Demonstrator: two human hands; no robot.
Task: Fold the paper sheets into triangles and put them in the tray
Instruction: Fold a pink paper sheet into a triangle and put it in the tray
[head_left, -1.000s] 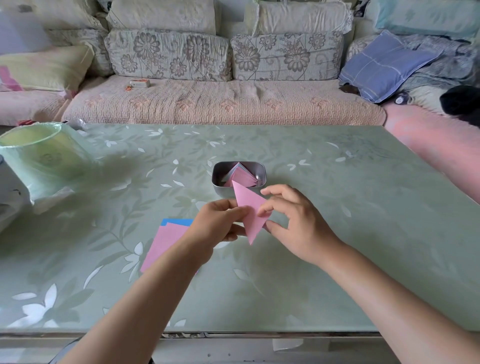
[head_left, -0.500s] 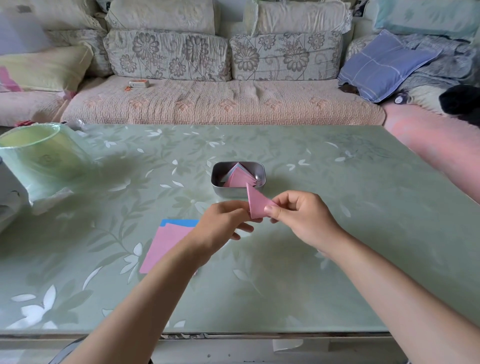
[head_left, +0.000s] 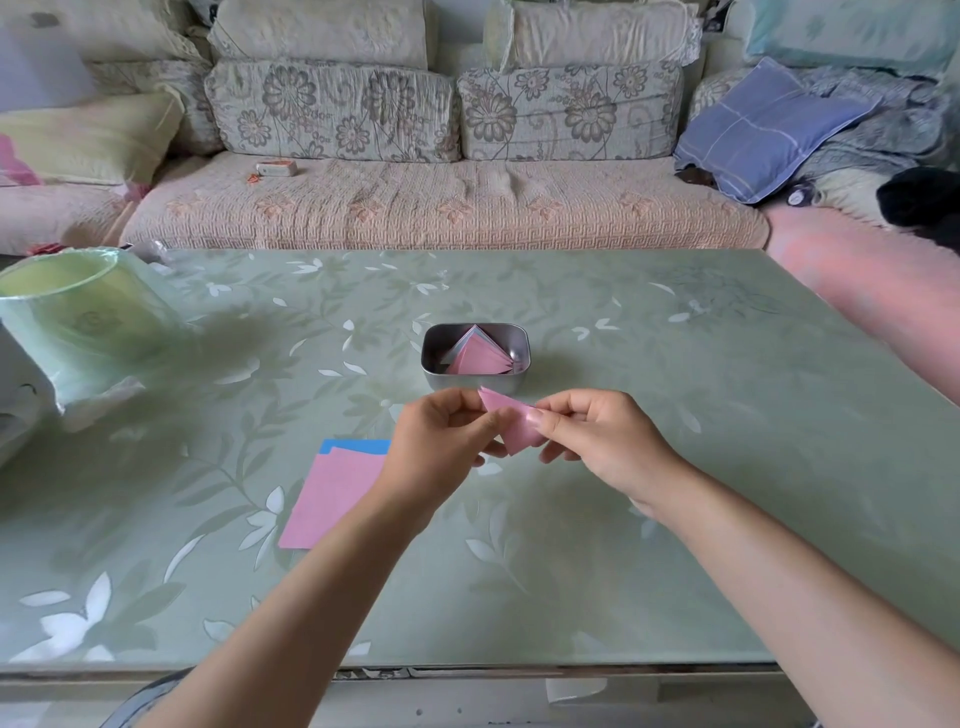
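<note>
- Left grip (head_left: 441, 447) and right grip (head_left: 597, 441) both pinch the pink paper (head_left: 519, 431), mid-air, at the tray's (head_left: 475, 387) 6 o'clock.
- Match edges first, then press the fold flat.
- Spare sheets (head_left: 332, 493) lie at 8 o'clock.

The one head camera looked forward and down, close over the table (head_left: 675, 467), with the sofa (head_left: 441, 208) far behind it.

Pink folded paper (head_left: 514, 431) held near the metal tray (head_left: 475, 383) of triangles (head_left: 478, 358); flat sheets (head_left: 332, 493) lie left.
</note>
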